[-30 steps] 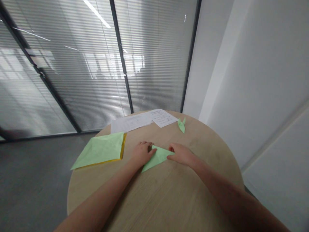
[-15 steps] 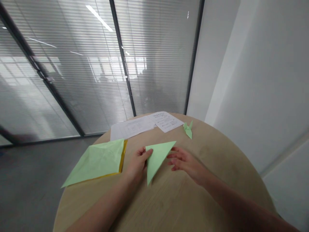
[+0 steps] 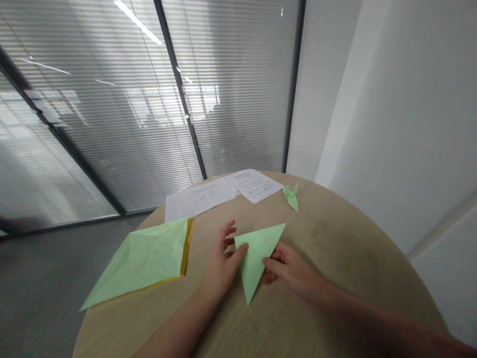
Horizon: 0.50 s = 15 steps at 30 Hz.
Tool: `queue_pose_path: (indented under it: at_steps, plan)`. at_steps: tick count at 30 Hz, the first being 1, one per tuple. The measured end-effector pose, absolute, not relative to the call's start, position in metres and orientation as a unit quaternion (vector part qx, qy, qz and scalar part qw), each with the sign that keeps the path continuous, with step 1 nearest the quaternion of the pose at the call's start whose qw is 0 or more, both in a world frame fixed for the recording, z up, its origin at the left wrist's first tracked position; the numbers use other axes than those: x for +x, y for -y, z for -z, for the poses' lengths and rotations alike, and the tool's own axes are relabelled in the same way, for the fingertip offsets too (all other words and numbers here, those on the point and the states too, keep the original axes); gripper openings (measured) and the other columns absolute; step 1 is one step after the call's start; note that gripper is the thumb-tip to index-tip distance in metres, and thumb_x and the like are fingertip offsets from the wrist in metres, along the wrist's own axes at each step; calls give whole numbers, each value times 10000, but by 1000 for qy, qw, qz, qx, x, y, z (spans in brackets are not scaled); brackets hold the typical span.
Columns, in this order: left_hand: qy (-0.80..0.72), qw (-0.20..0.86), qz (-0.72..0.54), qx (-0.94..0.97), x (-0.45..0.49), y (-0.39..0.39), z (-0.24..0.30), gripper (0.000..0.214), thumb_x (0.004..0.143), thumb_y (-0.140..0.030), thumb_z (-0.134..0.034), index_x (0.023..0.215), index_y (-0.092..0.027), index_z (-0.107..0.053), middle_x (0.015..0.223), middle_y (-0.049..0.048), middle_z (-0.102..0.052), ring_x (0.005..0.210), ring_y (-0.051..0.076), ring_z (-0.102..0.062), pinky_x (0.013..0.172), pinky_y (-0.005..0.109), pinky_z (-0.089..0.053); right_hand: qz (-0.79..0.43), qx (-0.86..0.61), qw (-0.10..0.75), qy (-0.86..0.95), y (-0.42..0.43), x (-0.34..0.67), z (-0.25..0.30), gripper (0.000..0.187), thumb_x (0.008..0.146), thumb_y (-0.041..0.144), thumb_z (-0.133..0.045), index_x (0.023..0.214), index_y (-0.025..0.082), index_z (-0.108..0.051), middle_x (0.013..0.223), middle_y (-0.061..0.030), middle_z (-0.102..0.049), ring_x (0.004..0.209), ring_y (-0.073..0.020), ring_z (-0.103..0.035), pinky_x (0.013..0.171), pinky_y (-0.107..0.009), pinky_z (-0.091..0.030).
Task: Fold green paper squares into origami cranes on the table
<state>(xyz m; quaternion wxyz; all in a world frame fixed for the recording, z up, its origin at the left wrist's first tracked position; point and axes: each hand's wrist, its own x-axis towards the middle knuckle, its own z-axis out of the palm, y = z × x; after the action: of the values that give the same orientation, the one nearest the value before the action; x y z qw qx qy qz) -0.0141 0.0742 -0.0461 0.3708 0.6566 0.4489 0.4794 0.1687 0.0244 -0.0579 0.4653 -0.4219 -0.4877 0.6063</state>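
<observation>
Green triangle (image 3: 260, 244) in half-curled hands (image 3: 222, 262)

the table (image 3: 346, 248) is pale wood with a curved edge. overlapping printed sheets (image 3: 257, 187) lie at its far side, with a small green folded figure (image 3: 291, 199) just right of them. at the left, creased green paper (image 3: 149, 256) lies over a yellow layer (image 3: 187, 243), its near corner reaching the table's edge.

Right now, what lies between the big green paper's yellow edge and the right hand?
The head view shows wooden table, the left hand and the folded green paper triangle.
</observation>
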Motion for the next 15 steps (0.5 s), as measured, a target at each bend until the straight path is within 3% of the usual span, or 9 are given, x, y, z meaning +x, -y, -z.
queue_pose_path:
  at_steps: [3,6,11,15]
  plan:
    - [-433,175,-470,749,-18,-69,40,304,842,-236,-634,1146,-236,-657,1136,73,-580,1039,226,-596,879,410,-532,-592,-433,486,475,-26,170,58,352,777,393,-716,1042,183,-623,902,-57,-721,730,-173,-684,652,-309,-582]
    - [-383,107,-421,815,-19,-62,32,211,888,-223,-592,1074,-227,-690,1004,63,-599,977,221,-601,877,414,-532,-588,-423,495,481,-27,171,60,316,780,366,-712,1027,188,-628,892,-50,-713,731,-176,-676,634,-306,-578]
    - [-358,192,-363,839,-17,-57,29,355,887,-239,-611,1242,-229,-608,1233,102,-583,1106,241,-597,942,430,-530,-572,-407,510,497,-27,173,62,329,787,355,-715,1061,193,-628,986,-64,-711,824,-202,-677,721,-352,-576]
    - [-335,363,-329,805,-14,-56,33,447,879,-260,-632,1315,-239,-538,1303,110,-572,1099,230,-618,915,418,-555,-532,-384,526,542,-27,176,62,325,815,383,-718,1068,205,-622,1088,-76,-685,1041,-237,-648,897,-388,-532]
